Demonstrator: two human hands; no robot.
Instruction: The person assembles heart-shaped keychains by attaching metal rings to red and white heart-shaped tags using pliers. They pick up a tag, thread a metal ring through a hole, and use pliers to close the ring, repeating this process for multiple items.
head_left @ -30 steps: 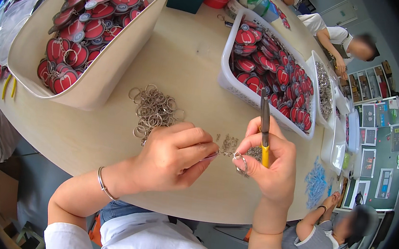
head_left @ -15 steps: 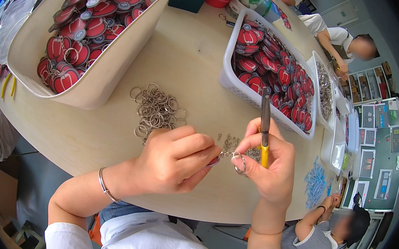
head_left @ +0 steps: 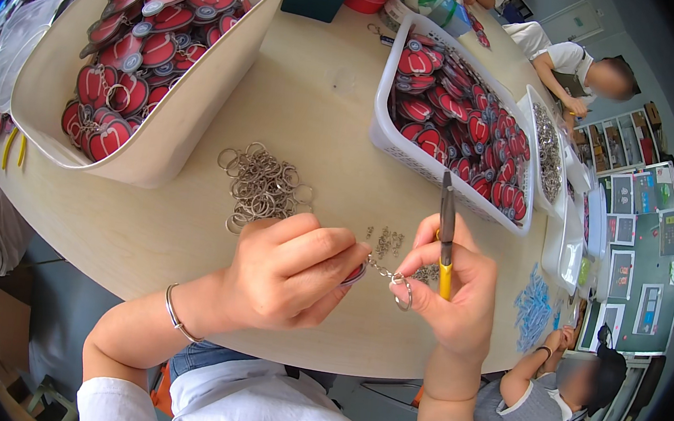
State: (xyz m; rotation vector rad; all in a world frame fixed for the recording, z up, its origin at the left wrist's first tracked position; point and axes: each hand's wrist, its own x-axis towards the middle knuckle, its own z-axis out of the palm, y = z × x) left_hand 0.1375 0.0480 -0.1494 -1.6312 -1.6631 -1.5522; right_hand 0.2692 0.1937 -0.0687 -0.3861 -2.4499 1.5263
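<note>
My left hand (head_left: 286,271) is closed on a red keychain charm (head_left: 356,275), whose edge peeks out beside the fingertips. A short metal chain (head_left: 381,270) stretches from it to a key ring (head_left: 404,296), which my right hand (head_left: 459,291) pinches between thumb and forefinger. Yellow-handled pliers (head_left: 448,229) are tucked in the fingers of that same hand, their dark jaws pointing up and away. Beyond my left hand lies a heap of key rings (head_left: 262,183) on the table. Small metal links (head_left: 387,243) are scattered behind the chain.
A cream bin (head_left: 191,127) full of red charms stands at the left. To the right is a white basket (head_left: 381,129) of similar charms, with a tray of metal parts (head_left: 547,154) beyond it. Blue pieces (head_left: 535,307) lie near a seated person (head_left: 534,400) at the right.
My hands have shifted slightly, and the chain between them now shows more of its length. The pliers have dropped a little with my right hand.
</note>
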